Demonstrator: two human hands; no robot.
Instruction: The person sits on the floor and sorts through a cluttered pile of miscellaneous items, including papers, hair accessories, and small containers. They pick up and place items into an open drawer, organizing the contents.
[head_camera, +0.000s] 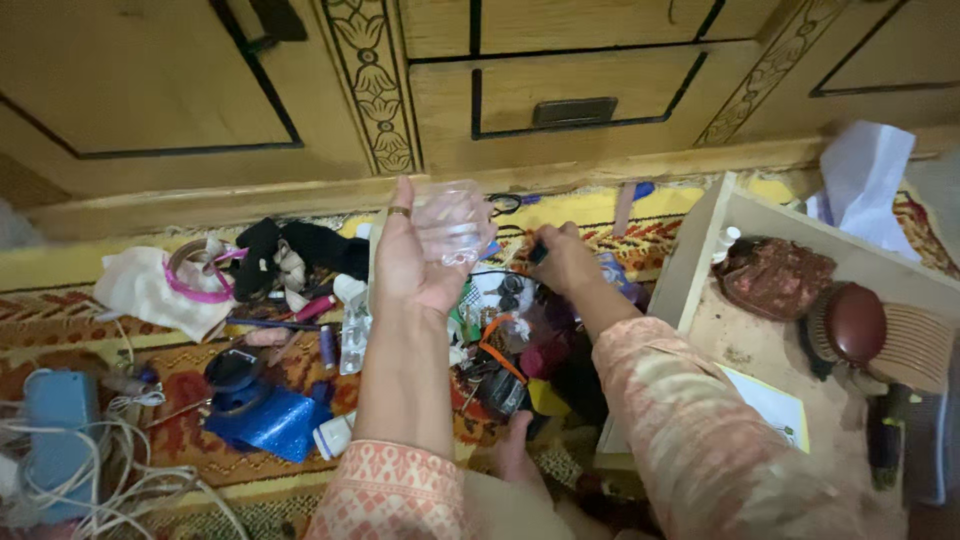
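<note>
My left hand (412, 255) is raised palm up with a ring on one finger, holding a clear plastic bag (455, 222) above the clutter. My right hand (562, 258) reaches down into the heap and pinches a small dark object (539, 252) between its fingers. Below both hands lies a pile of small items (500, 340): cords, a dark pouch, little bottles and bits of cloth on a patterned rug.
A pulled-out wooden drawer (700, 250) sits at right, holding a brown pouch (775, 277), a round brush (848, 325) and paper. Wooden cabinet doors (560, 90) stand behind. A blue glitter box (262, 415), white cables (110, 470) and pale cloth (150, 290) lie at left.
</note>
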